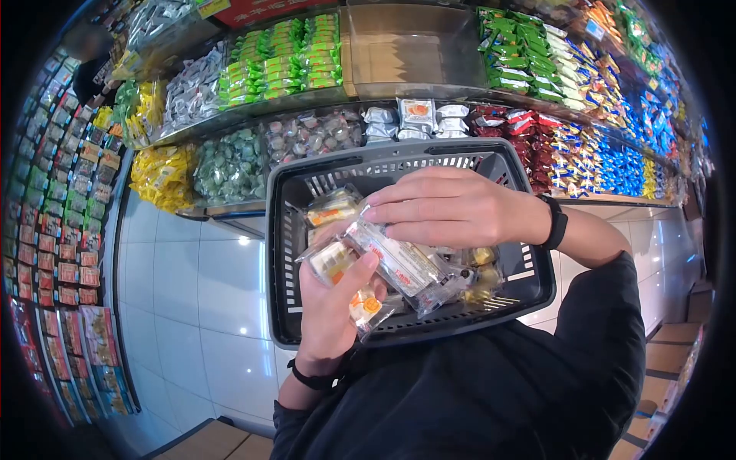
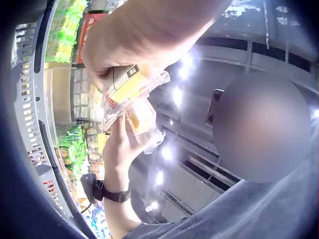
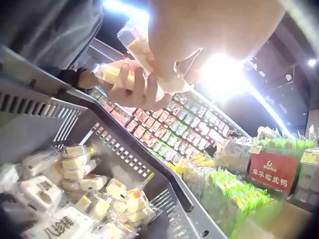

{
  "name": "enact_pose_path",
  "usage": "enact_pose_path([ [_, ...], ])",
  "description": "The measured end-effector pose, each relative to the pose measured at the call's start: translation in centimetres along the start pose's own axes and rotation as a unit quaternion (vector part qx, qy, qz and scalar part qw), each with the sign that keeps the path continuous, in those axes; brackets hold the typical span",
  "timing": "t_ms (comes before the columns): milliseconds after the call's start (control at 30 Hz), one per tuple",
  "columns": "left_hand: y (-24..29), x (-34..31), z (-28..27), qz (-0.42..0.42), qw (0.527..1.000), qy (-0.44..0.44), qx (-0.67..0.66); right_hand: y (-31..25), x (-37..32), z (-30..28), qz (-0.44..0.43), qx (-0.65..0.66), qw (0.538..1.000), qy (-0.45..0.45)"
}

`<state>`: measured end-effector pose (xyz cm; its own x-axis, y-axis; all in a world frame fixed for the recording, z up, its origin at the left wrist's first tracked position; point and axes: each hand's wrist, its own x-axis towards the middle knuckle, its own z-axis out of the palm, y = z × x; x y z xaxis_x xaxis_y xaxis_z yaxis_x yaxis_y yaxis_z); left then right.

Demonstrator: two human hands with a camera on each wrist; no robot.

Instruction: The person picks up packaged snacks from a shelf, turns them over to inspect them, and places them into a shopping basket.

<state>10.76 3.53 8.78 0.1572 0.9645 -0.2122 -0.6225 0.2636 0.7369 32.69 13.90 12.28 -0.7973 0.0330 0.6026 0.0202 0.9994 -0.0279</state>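
Note:
My left hand [image 1: 326, 314] grips a clear-wrapped yellow cake packet [image 1: 333, 262] with an orange mark, its thumb against a second packet. That second one, a long clear wrapper with red print [image 1: 402, 264], is pinched by my right hand [image 1: 452, 207], whose fingers lie across its upper end. Both hands are close together over a dark grey shopping basket [image 1: 274, 253]. In the right wrist view, left fingers curl round a yellow packet [image 3: 117, 75]. Several wrapped cakes [image 3: 79, 167] lie inside the basket, some with black print. The right palm is hidden.
Shelf bins beyond the basket hold green packets [image 1: 287, 57], jelly-like bags [image 1: 230, 161], white packets [image 1: 416, 115] and blue packets [image 1: 621, 165]. A rack of hanging packs [image 1: 57, 253] stands at left, past the tiled floor [image 1: 192, 268]. Cartons [image 1: 675, 345] are at lower right.

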Motion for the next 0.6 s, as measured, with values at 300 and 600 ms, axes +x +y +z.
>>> enact_pose_path([
  [300, 0.2, -0.4, -0.1, 0.031, 0.999, 0.008, 0.017, 0.4, -0.5, 1.0, 0.046, 0.084, 0.991, 0.096],
  [600, 0.3, -0.4, -0.8, 0.035, 0.999, -0.010, -0.006, -0.2, -0.4, 1.0, 0.007, 0.032, 0.996, 0.086],
])
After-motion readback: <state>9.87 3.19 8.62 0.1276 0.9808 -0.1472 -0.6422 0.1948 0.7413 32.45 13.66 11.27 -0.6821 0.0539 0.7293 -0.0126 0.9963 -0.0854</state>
